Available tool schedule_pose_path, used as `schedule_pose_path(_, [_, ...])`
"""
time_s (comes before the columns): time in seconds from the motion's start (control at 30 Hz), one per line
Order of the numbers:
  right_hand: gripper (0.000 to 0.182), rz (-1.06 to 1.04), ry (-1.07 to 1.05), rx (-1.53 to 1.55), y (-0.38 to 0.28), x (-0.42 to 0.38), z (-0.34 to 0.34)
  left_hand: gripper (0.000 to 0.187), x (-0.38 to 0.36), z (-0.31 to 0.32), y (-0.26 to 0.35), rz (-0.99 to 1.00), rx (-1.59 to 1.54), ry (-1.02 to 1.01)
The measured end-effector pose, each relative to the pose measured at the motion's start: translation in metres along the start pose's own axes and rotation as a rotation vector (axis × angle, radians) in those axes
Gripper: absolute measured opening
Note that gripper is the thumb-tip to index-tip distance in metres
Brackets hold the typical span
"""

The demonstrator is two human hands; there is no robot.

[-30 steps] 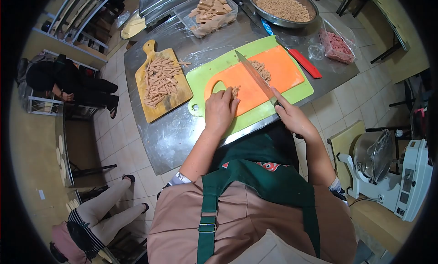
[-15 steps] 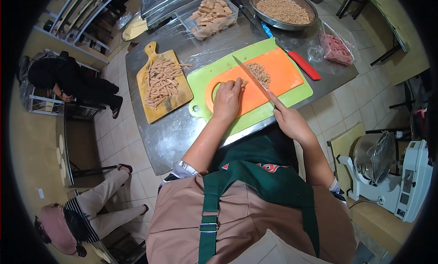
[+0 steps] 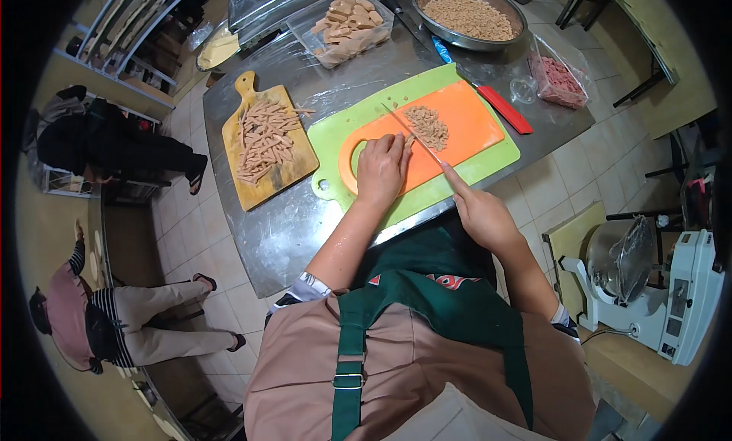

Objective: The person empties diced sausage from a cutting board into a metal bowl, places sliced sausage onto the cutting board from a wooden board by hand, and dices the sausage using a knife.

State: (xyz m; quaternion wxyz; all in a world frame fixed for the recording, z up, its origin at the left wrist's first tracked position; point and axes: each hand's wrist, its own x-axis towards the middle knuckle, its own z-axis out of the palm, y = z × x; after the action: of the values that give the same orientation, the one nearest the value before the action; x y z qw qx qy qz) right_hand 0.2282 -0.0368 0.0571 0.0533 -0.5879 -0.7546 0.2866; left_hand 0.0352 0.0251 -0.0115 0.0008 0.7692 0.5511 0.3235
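Note:
My right hand [image 3: 484, 216] grips a knife [image 3: 415, 138], its blade slanting across the orange cutting board [image 3: 482, 121]. My left hand [image 3: 383, 166] rests on that board near its handle hole, fingers curled and pressed together over thin sausage strips, mostly hidden, beside the blade. Past the knife lies a pile of small diced sausage pieces [image 3: 428, 127]. Beneath the orange board is a larger green cutting mat [image 3: 332, 134], with a few stray bits on it. To the left, a wooden paddle board [image 3: 245, 90] carries a heap of cut sausage strips [image 3: 265, 142].
At the back stand a clear tub [image 3: 301, 35] of sausage chunks and a metal bowl [image 3: 418, 6] of diced bits. A red-handled knife [image 3: 505, 110] and a bag of pink meat [image 3: 560, 81] lie right. Two people [image 3: 126, 136] are at the left; a mixer [image 3: 621, 266] stands right.
The knife blade has turned more edge-on and sits closer to my left fingers. My right hand has dropped slightly. At the left, the person in pink has stretched an arm toward the counter.

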Motion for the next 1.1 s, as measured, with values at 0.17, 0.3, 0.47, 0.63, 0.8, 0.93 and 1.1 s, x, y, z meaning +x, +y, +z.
schedule_pose_path(0.17, [0.058, -0.011, 0.026, -0.003, 0.000, -0.001, 0.001, 0.026, 0.005, -0.001, 0.005, 0.015, 0.001, 0.014])
schedule_pose_path(0.3, [0.058, -0.036, 0.116, -0.048, -0.005, -0.006, -0.002, 0.020, 0.007, 0.005, 0.002, -0.002, 0.005, 0.004])
schedule_pose_path(0.47, [0.061, -0.031, 0.110, -0.204, -0.009, -0.011, 0.001, 0.016, 0.009, 0.007, 0.000, -0.002, -0.020, -0.001])
schedule_pose_path(0.63, [0.065, -0.020, 0.049, -0.169, 0.004, 0.012, 0.017, 0.015, 0.009, 0.005, 0.003, -0.025, -0.059, 0.022])
schedule_pose_path(0.8, [0.065, -0.023, 0.020, -0.070, -0.002, 0.003, -0.002, 0.014, 0.011, 0.007, 0.001, -0.030, -0.085, 0.033])
schedule_pose_path(0.93, [0.060, 0.010, 0.019, -0.191, -0.014, -0.012, 0.003, 0.011, 0.010, 0.005, 0.001, -0.026, -0.059, -0.007])
schedule_pose_path(1.1, [0.069, -0.010, 0.020, -0.052, -0.002, 0.013, 0.012, 0.005, 0.009, 0.005, 0.004, -0.017, -0.121, 0.057])
